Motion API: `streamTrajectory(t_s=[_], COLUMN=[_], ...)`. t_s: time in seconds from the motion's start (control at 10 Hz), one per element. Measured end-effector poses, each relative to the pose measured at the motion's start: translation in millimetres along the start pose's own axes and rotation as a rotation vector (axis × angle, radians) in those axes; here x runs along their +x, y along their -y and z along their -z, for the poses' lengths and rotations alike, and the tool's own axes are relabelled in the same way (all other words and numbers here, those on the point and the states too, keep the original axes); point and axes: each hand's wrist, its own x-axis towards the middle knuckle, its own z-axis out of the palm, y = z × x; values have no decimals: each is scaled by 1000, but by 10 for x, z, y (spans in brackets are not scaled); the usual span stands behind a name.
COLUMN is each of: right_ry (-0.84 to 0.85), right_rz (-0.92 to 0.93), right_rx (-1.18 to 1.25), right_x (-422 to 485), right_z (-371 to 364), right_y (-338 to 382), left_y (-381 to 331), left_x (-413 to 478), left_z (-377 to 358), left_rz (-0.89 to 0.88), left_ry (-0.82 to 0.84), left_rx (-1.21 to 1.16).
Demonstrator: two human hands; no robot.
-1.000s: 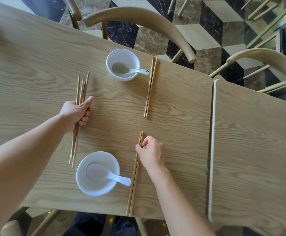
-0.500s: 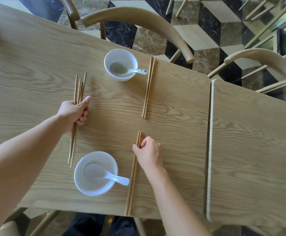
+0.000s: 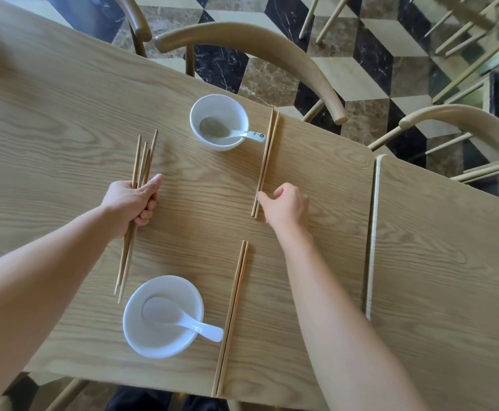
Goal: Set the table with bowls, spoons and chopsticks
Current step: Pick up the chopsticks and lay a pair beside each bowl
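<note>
Fingers point(image 3: 267, 200) of the right hand point(image 3: 289, 206) are loosely curled, the leading tip touching the near end of the far pair of chopsticks point(image 3: 265, 161) — whether it pinches the sticks or only nudges them cannot be made out. That pair lies immediately left of the fingertips. Its long axis runs away from them toward the table's far edge, leaning a little right, alongside the far bowl point(image 3: 212, 109), which sits ahead and to the left of the fingers. A white spoon point(image 3: 215, 128) rests inside it, handle aimed at the sticks. The right hand is plainly the nearer to this pair; the left hand point(image 3: 131, 200), well apart to the left, has its fingers wrapped round a bundle of spare chopsticks point(image 3: 141, 155). Back from the right fingers, toward the person, the near pair of chopsticks point(image 3: 231, 318) lies parallel just beside the near bowl point(image 3: 141, 339) and its spoon point(image 3: 183, 320). Any straightening of the far pair would likely be a small sideways push across its length — slim, smooth, pale wooden sticks that should slide or roll easily on the grained light-wood table point(image 3: 316, 173). Bowls and spoons are round and glossy white, and a bentwood chair point(image 3: 310, 75) stands beyond
</note>
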Motion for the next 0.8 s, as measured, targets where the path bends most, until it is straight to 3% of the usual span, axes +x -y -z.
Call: streamTrajectory(t_s=[0.4,0.8], right_ry=[34,18], right_rz=[70,89], right_rx=[-158,-142], right_x=[95,103], right_z=[-39,-64], right_y=[216,202], left_y=[15,17], left_x=[40,40], left_z=[-6,1], left_rz=[-6,-11], left_ry=[-5,-4], left_rx=[-4,-4])
